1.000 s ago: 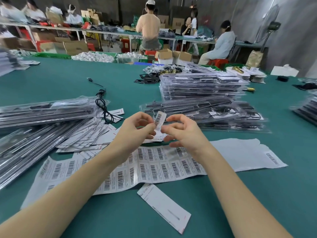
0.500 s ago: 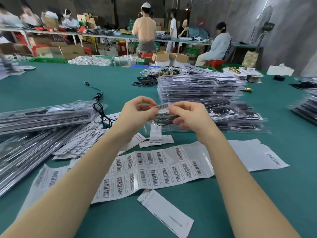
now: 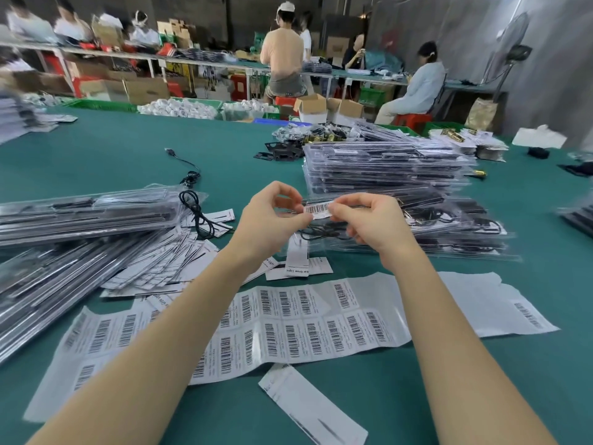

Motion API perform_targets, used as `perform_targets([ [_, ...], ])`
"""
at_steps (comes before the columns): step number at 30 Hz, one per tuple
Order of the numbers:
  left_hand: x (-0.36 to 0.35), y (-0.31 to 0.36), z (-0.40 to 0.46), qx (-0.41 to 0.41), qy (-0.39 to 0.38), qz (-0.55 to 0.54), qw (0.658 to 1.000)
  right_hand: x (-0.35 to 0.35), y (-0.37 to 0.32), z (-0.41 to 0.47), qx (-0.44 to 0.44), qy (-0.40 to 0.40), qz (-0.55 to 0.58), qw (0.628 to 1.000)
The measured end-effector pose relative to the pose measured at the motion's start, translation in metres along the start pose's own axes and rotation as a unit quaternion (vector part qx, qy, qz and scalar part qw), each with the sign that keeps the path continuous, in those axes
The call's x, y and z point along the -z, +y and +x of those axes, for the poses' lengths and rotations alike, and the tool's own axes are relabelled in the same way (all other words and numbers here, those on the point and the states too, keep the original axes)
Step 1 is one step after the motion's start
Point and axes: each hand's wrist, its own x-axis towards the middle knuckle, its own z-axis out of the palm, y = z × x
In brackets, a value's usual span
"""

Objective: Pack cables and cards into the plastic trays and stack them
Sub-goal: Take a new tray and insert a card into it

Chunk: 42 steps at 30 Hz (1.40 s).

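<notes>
While raised over the table | left hand [image 3: 272, 216], right hand [image 3: 369, 220] pinch barcode label [image 3: 317, 209]

Even, diffuse light fills the frame, bright enough to read mid-frame detail, with only faint soft shadows under the arms on the table [image 3: 96, 162]. Pale glare streaks the clear trays [image 3: 385, 168] right of centre and those at left. Motion blur smears the left edge and upper left, and the far right. Wide-angle distortion bends the table edge and stretches the forearms at the bottom. The dim back wall is soft.
</notes>
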Motion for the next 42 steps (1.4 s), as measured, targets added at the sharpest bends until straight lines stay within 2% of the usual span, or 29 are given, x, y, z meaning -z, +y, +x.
perform_targets([
  [4, 0.003, -0.005, 0.001, -0.065, 0.023, 0.086, 0.994, 0.008, 0.005, 0.001, 0.012, 0.009, -0.015, 1.000],
  [8, 0.009, -0.014, -0.002, -0.202, 0.030, 0.186, 0.961, 0.008, 0.009, 0.002, 0.013, -0.008, -0.024, 1.000],
  [11, 0.010, -0.024, -0.005, -0.247, 0.014, 0.210, 0.946, 0.005, 0.011, 0.003, 0.022, -0.018, -0.038, 0.999],
  [15, 0.012, -0.031, -0.003, -0.263, -0.013, 0.236, 0.935, 0.002, 0.015, 0.004, 0.023, -0.019, -0.050, 0.998],
  [32, 0.015, -0.033, -0.003, -0.269, -0.029, 0.233, 0.934, -0.001, 0.014, 0.002, 0.018, -0.018, -0.114, 0.993],
  [42, 0.016, -0.037, -0.005, -0.294, -0.067, 0.233, 0.924, -0.004, 0.015, 0.003, 0.022, -0.013, -0.138, 0.990],
])
